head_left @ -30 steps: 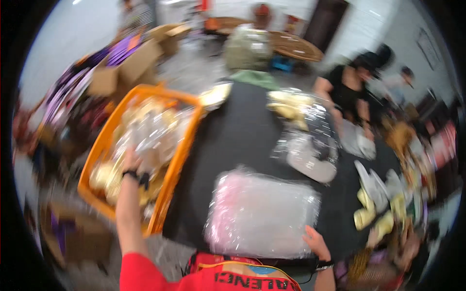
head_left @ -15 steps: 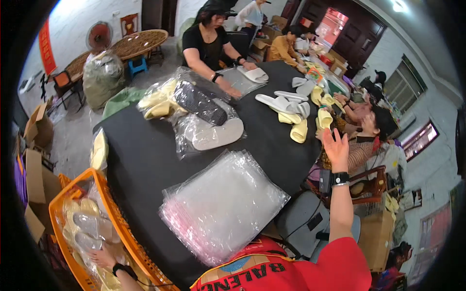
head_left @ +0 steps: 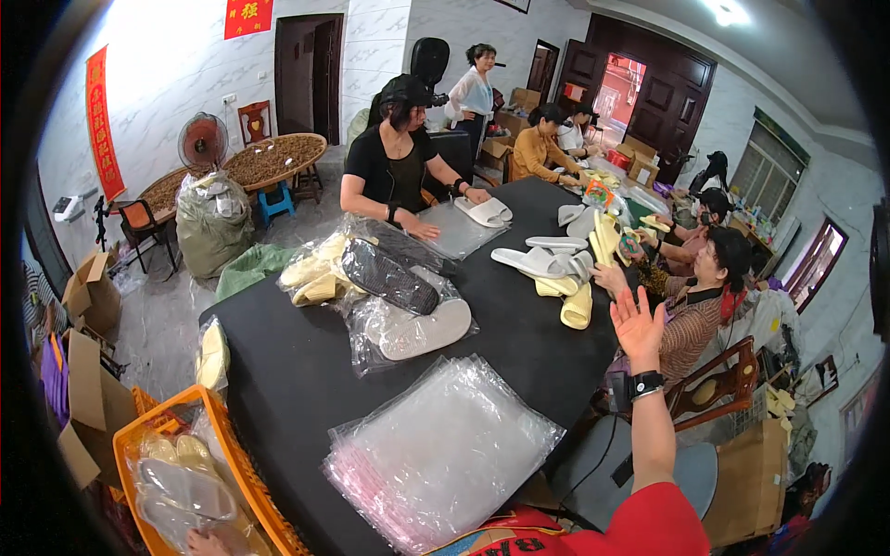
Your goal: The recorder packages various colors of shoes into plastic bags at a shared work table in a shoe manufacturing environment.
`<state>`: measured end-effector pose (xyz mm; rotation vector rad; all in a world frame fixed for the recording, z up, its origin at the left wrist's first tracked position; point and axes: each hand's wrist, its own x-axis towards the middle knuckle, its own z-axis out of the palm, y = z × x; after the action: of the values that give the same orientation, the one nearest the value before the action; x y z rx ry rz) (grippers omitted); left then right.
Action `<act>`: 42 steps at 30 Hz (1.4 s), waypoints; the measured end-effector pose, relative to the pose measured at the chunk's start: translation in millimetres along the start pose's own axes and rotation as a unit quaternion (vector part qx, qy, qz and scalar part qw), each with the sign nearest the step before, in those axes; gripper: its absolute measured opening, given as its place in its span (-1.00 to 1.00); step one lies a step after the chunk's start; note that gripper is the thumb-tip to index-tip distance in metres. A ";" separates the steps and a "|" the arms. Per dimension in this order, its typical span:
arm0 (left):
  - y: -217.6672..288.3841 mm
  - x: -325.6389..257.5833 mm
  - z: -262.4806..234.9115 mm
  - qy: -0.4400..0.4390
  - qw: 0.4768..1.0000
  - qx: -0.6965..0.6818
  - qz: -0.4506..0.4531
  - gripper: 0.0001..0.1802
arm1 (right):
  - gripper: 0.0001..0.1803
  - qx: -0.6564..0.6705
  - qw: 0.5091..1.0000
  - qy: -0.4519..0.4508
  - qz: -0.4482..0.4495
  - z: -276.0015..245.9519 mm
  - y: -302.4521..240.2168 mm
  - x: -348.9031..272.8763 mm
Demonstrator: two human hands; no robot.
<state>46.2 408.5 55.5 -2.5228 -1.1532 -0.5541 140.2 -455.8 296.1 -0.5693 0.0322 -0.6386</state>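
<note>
My right hand (head_left: 638,331) is raised over the right edge of the black table, palm showing and fingers spread, with nothing in it. In the orange basket (head_left: 243,463) at lower left, my left hand (head_left: 209,541) touches bagged slippers (head_left: 185,489); the lower edge cuts it off, and its grip cannot be made out. A stack of clear plastic bags (head_left: 445,445), pinkish at one end, lies in front of me. Beyond it are a bagged light grey slipper (head_left: 426,331), a bagged dark slipper (head_left: 389,275) and bagged yellow slippers (head_left: 324,269).
Across the black table (head_left: 278,371), a person in black (head_left: 394,171) handles a white slipper (head_left: 484,212) over clear bags. Loose grey slippers (head_left: 538,262) and yellow slippers (head_left: 576,306) lie at right, beside a seated person in stripes (head_left: 691,320). A chair (head_left: 686,482) stands close at right.
My view has tilted up, so the table sits lower in the picture. My right hand stays raised with spread fingers. The striped-clad person's hand now reaches to the yellow slippers.
</note>
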 end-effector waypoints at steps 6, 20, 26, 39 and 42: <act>-20.6 26.6 -59.8 -0.056 0.944 -0.324 -0.038 -0.36 | -0.39 -0.005 0.999 0.016 0.044 -19.6 13.6 3.9; 259.1 -112.4 -366.5 -0.356 0.631 -0.685 0.071 -0.74 | -0.12 -0.330 0.673 -0.460 0.476 -29.0 194.3 -140.4; 331.1 -245.4 -303.9 -0.276 0.753 -0.499 0.328 -0.56 | -0.12 -0.187 0.719 -0.161 0.649 -86.0 192.9 -120.6; 288.0 -234.1 -200.4 -0.468 0.663 -0.584 -0.017 -0.53 | -0.30 -0.432 0.720 -0.203 0.504 -210.1 217.0 -100.1; 277.8 -227.0 -219.8 -0.464 0.525 -0.713 0.021 -0.68 | -0.32 -0.464 0.712 -0.212 0.482 -201.9 210.5 -101.6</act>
<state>76.3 -7.7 109.3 -4.6902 -0.8886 0.1598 134.7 -359.0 2.8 -1.5243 0.2137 0.6382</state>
